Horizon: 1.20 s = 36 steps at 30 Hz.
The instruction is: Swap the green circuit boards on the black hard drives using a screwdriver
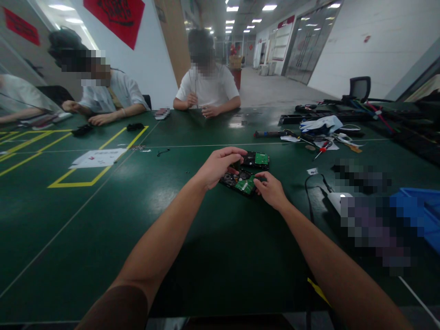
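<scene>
A black hard drive (244,186) with a green circuit board lies board side up on the green table. A second hard drive (261,159), also with a green board, lies just behind it. My left hand (222,167) arches over the left part of the nearer drive. Its thumb and fingers are bent together above the drive, and whatever is between them is too small or hidden to name. At the nearer drive's right edge, my right hand (270,189) grips the side between thumb and fingers.
Right of the drives lie a red-handled screwdriver (323,147), an electric screwdriver (266,134), a plastic bag (321,124) and a black cable (307,192). A blue bin (421,206) stands at far right. Paper (98,158) lies left. Several people sit across the table.
</scene>
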Tool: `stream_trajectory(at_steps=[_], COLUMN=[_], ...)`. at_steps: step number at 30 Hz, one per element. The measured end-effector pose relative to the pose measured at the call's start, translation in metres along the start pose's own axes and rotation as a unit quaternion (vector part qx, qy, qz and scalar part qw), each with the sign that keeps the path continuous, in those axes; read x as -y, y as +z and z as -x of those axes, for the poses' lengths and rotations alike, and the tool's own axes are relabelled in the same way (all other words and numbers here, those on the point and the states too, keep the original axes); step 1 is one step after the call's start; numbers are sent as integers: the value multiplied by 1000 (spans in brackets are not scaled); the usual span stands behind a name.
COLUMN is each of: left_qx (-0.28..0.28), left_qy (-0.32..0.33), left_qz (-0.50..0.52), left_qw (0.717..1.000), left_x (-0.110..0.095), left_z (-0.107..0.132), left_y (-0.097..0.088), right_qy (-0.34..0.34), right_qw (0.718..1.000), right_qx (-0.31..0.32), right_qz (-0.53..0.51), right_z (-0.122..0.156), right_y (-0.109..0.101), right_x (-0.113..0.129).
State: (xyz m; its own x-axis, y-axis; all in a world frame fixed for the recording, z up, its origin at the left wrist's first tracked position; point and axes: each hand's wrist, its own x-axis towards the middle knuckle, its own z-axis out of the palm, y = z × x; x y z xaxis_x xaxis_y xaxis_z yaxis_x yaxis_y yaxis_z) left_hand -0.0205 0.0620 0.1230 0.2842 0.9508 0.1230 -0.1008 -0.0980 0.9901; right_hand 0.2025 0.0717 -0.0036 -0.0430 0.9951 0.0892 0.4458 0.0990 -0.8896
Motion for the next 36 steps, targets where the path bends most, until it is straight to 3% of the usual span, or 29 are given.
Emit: stream_trajectory(at_steps=[8, 14, 19, 28, 36], left_qx=[-27, -63, -40, -19, -23], left_qy=[-5, 2, 10, -9, 3], left_qz=[57, -30, -35, 95, 73], left_qw=[998, 998, 999, 995, 997], left_x=[6, 3, 0, 8, 14], left_z=[-5, -4, -3, -6, -10], left_y=[-2, -2, -2, -5, -5], right_qy=[-7, -2, 0, -5, -10], right_qw=[1000, 1000, 1000, 1000, 1000], right_qx=[7, 6, 5, 11, 10], right_qz=[-2, -2, 1, -10, -11], right_z=[0, -1, -1, 0, 0], right_y=[-2, -2, -2, -2, -2], right_x=[-2, -2, -1, -1, -3])
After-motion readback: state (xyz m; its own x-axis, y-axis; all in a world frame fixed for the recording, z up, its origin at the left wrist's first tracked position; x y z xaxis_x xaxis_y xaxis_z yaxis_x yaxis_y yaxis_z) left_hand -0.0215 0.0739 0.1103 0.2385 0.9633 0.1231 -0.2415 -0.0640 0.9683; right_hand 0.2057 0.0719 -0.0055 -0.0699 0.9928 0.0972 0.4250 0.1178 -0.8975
